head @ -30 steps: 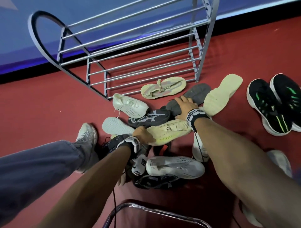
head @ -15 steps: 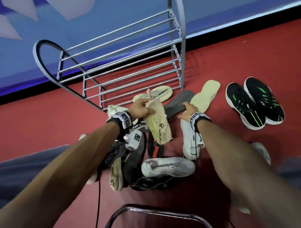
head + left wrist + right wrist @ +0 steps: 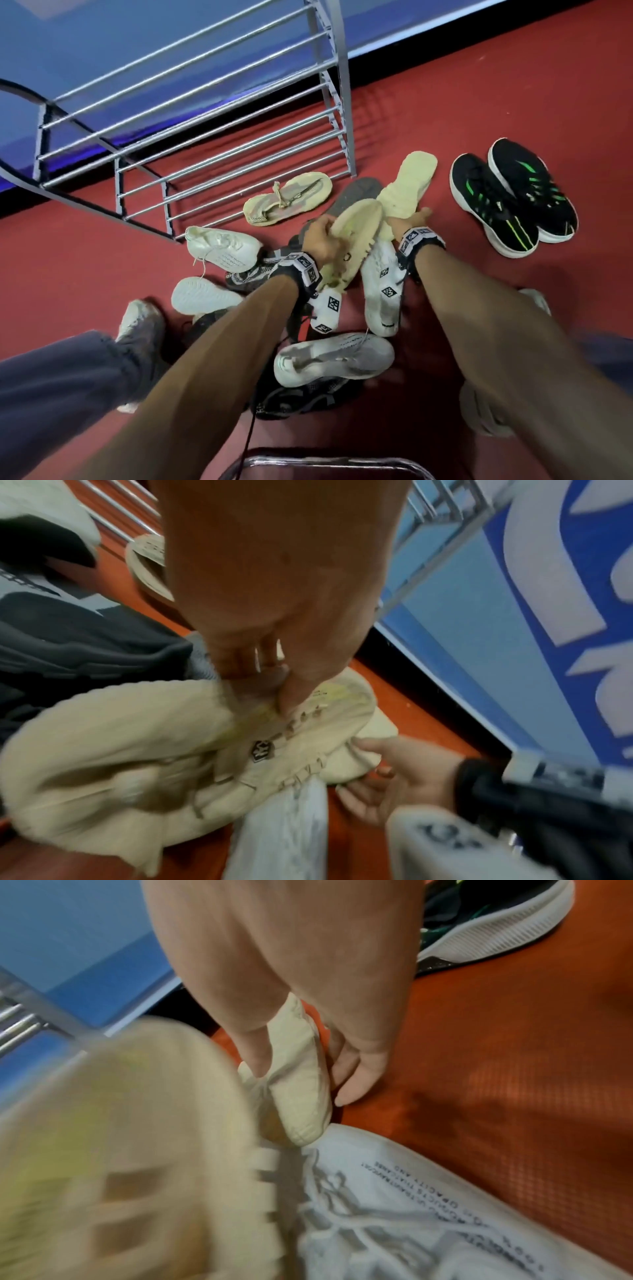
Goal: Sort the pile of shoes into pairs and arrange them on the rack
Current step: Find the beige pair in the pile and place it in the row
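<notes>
A grey metal shoe rack (image 3: 212, 113) stands empty against the blue wall. Several shoes lie piled on the red floor in front of it. My left hand (image 3: 320, 236) grips a cream knit shoe (image 3: 359, 226) by its side and holds it above the pile; thumb and fingers pinch its upper (image 3: 284, 696). My right hand (image 3: 416, 217) holds the heel end of a matching cream shoe (image 3: 411, 181) that lies sole up, thumb and fingers closed round its edge (image 3: 298, 1074). The two cream shoes touch.
A black-and-green pair (image 3: 513, 198) sits together at the right. The pile holds white sneakers (image 3: 378, 284) (image 3: 222, 245) (image 3: 335, 356), a dark grey shoe (image 3: 356, 192) and a flattened beige shoe (image 3: 291, 198). A chrome bar (image 3: 325, 462) is near me, and my own feet (image 3: 140, 322) flank the pile.
My left hand lifted the cream shoe out of the pile and swung it up and right. My right hand left the grey shoe and took hold of the overturned cream one.
</notes>
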### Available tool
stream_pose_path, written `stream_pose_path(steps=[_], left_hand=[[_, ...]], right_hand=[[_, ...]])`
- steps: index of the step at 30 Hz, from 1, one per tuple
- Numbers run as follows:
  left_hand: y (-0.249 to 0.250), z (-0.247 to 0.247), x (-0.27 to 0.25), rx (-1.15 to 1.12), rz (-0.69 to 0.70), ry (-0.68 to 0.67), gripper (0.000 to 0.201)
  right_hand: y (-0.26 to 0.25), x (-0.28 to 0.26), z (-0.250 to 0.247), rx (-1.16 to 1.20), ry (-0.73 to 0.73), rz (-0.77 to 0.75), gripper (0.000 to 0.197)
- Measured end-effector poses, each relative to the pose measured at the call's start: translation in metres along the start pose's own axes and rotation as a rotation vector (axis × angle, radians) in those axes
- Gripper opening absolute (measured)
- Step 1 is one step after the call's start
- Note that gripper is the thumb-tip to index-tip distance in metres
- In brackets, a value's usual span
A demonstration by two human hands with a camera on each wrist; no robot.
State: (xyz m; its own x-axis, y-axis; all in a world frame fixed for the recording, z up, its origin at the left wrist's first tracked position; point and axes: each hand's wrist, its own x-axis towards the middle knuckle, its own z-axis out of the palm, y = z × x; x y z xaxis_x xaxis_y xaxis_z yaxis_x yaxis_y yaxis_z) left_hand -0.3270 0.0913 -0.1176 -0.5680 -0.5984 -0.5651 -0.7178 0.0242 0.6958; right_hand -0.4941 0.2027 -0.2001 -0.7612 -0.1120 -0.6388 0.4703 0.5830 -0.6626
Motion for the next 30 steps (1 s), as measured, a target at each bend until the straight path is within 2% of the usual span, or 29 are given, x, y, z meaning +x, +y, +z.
stream_pose_path(steps=[2,4,6,10,12,15,16,18,20,22,25,26,28,30], left_hand=[[-0.005,0.008,0.0,0.235,-0.025,-0.03,0.04],[-0.015,0.011,0.003,0.404,-0.053,-0.005,0.049],[-0.023,0.01,0.004,0.428,-0.076,0.008,0.047],[-0.03,0.001,0.006,0.408,-0.024,0.027,0.032],[-0.029,-0.012,0.002,0.365,0.005,0.104,0.034],[-0.027,-0.04,-0.007,0.333,0.003,0.23,0.042],[-0.028,-0.052,-0.012,0.337,-0.026,0.241,0.041],[-0.038,-0.071,-0.02,0.353,-0.081,0.234,0.036],[-0.053,-0.082,-0.025,0.376,-0.13,0.19,0.027],[-0.072,-0.085,-0.026,0.358,-0.168,0.112,0.021],[-0.09,-0.083,-0.032,0.326,-0.177,0.03,0.028],[-0.092,-0.083,-0.036,0.312,-0.177,0.022,0.027],[-0.092,-0.082,-0.041,0.268,-0.161,0.03,0.027],[-0.093,-0.083,-0.04,0.257,-0.144,0.062,0.033]], right_hand=[[0.003,0.008,0.001,0.004,-0.075,0.104,0.11],[0.015,0.031,0.003,0.019,-0.148,0.118,0.092],[0.022,0.041,0.004,0.091,-0.163,0.132,0.071],[-0.004,0.011,0.002,0.249,-0.239,0.147,0.054],[-0.015,0.001,0.004,0.341,-0.239,0.111,0.039],[-0.025,-0.009,0.008,0.535,-0.283,0.15,0.05],[-0.026,-0.014,0.01,0.571,-0.301,0.16,0.046],[-0.027,-0.029,0.013,0.58,-0.368,0.124,0.029],[-0.021,-0.043,0.018,0.56,-0.449,0.045,0.033],[-0.009,-0.05,0.024,0.415,-0.424,-0.132,0.043],[0.0,-0.056,0.023,0.146,-0.224,-0.394,0.027],[0.002,-0.054,0.021,0.056,-0.161,-0.448,0.031],[0.009,-0.048,0.018,-0.211,-0.136,-0.491,0.044],[0.013,-0.045,0.016,-0.432,-0.168,-0.531,0.034]])
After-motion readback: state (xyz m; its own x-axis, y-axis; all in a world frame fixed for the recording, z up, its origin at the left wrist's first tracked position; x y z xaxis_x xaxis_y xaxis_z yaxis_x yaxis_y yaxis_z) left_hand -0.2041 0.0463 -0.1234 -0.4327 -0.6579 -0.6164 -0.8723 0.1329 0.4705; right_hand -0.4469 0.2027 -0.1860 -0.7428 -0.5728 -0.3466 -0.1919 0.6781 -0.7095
